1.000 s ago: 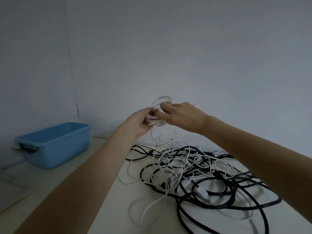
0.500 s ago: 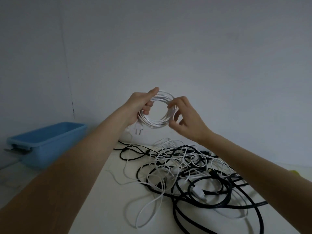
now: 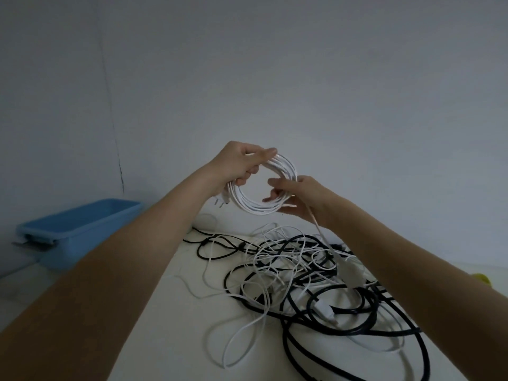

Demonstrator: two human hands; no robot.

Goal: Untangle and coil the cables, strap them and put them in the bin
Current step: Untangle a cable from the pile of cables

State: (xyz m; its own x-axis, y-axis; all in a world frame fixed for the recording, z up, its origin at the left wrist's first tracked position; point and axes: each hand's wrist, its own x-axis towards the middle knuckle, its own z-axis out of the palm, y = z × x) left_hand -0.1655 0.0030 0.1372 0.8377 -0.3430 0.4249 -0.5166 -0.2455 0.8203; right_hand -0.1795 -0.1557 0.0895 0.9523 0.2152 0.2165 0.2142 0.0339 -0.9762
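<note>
Head view: left hand (image 3: 238,166) grips the white coil (image 3: 264,188) at its top while right hand (image 3: 299,196) pinches the lower right, keeping loops together above the tangled cables (image 3: 316,284); blue bin (image 3: 77,229) waits far left.

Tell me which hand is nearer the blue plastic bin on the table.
Left. The left hand grips the white cable coil on its side towards the blue plastic bin; the right hand holds the coil's far side, farther from the bin.
</note>
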